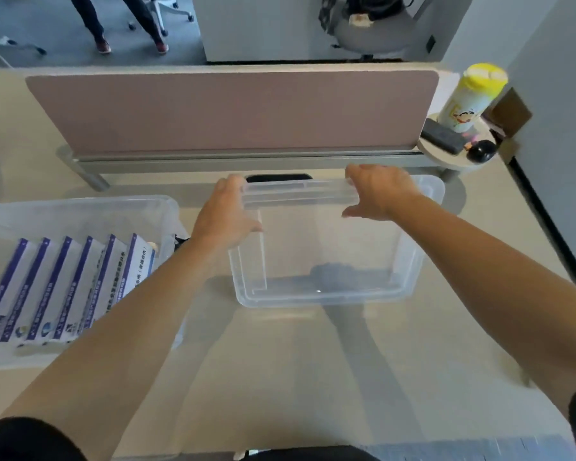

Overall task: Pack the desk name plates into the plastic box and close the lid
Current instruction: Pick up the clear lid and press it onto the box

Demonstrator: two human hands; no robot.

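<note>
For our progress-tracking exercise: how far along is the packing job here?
Done: white-and-purple desk name plates stand in a row in the clear plastic box on the left. In hand: left hand and right hand grip the far edge of what looks like the clear lid. Left: setting it on the box and closing it.

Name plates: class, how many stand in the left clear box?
6 name plates, leaning in one row inside the left plastic box; more may be cut off at the frame's edge.

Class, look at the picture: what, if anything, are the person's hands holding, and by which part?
The left hand and the right hand both grip the clear lid by its far edge, one toward each end.
</note>
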